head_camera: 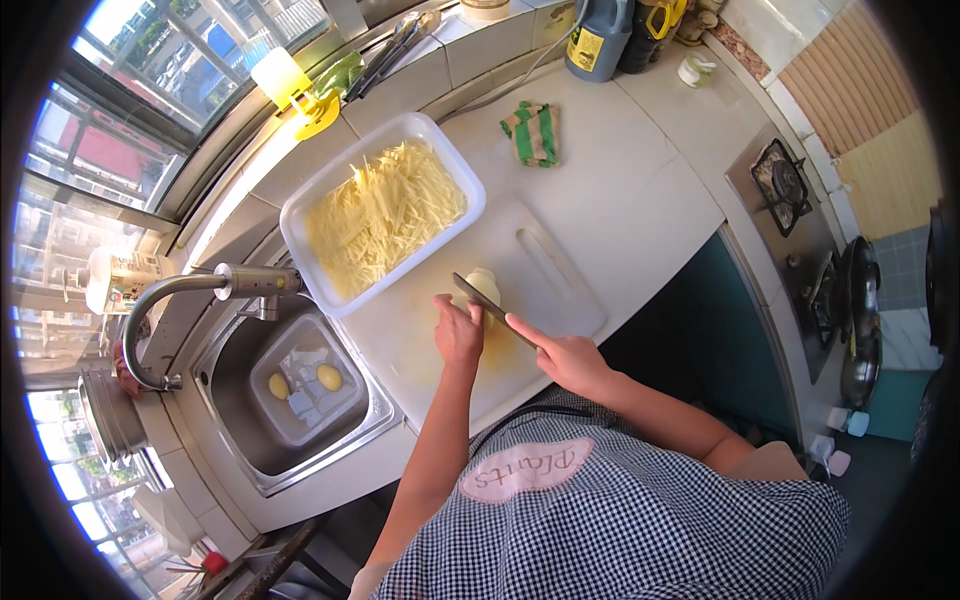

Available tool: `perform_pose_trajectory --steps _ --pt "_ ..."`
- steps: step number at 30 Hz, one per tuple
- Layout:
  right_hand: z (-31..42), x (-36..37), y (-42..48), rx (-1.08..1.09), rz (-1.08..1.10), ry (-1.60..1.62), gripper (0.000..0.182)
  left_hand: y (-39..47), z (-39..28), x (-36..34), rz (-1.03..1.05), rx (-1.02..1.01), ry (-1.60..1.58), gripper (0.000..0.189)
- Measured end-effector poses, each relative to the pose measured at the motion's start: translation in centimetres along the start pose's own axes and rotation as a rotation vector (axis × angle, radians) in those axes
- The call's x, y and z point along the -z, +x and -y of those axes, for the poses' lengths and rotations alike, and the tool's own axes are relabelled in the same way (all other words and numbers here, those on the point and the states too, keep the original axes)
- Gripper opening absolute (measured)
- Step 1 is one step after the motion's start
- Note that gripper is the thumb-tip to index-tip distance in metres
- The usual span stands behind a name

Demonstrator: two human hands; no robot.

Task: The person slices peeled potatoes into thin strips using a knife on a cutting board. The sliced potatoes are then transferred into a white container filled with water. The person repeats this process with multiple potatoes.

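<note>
A peeled potato [484, 283], pale and partly hidden by the knife and my fingers, sits on the white cutting board [566, 300]. My left hand [459, 334] grips its near left side with bent fingers. In my right hand [574, 364] is a kitchen knife [484, 296], its blade lying over the potato close to my left fingertips. Yellowish wet stains mark the board around my hands. Beyond them, a white plastic tub [382, 283] holds many pale yellow potato strips [390, 214], apparently in liquid.
Left is a steel sink [232, 405] with a faucet [176, 281]; inside, a clear plastic container [304, 337] holds two potatoes [328, 377]. A green striped cloth [534, 135] lies behind the board. A gas stove [795, 247] stands right, a blue-grey jug [596, 45] at the back.
</note>
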State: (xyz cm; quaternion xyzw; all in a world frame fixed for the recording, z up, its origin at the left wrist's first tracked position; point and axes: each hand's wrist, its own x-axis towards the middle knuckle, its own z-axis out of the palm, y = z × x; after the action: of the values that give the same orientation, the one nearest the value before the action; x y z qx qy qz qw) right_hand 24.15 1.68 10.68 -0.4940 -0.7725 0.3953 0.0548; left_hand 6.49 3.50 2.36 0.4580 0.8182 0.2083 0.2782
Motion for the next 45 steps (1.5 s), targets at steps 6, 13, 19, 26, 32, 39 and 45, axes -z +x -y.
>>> perform_pose_trajectory --steps 6,13,19,26,32,39,45 --pt "0.2 -0.7 1.4 -0.061 0.066 -0.046 0.07 0.2 0.6 -0.6 -0.019 -0.049 -0.008 0.04" --pt "-0.1 -0.3 -0.3 0.036 -0.038 0.064 0.071 0.0 0.8 -0.6 -0.01 -0.018 -0.024 0.04" --pt "0.5 -1.2 2.0 -0.069 0.087 -0.058 0.071 0.0 0.1 -0.2 -0.027 -0.034 -0.02 0.039" --pt "0.0 -0.8 0.3 0.051 -0.03 -0.006 0.071 0.0 0.9 -0.5 -0.022 -0.031 -0.042 0.039" --pt "0.2 -1.6 1.8 -0.045 0.075 -0.038 0.07 0.1 0.2 -0.1 0.011 -0.006 -0.037 0.037" --pt "0.1 -0.7 0.0 0.072 -0.074 -0.016 0.071 0.3 0.8 -0.4 -0.011 -0.02 -0.052 0.035" --pt "0.7 -1.8 1.8 -0.048 0.067 -0.028 0.071 0.0 0.2 0.1 0.032 0.052 -0.038 0.035"
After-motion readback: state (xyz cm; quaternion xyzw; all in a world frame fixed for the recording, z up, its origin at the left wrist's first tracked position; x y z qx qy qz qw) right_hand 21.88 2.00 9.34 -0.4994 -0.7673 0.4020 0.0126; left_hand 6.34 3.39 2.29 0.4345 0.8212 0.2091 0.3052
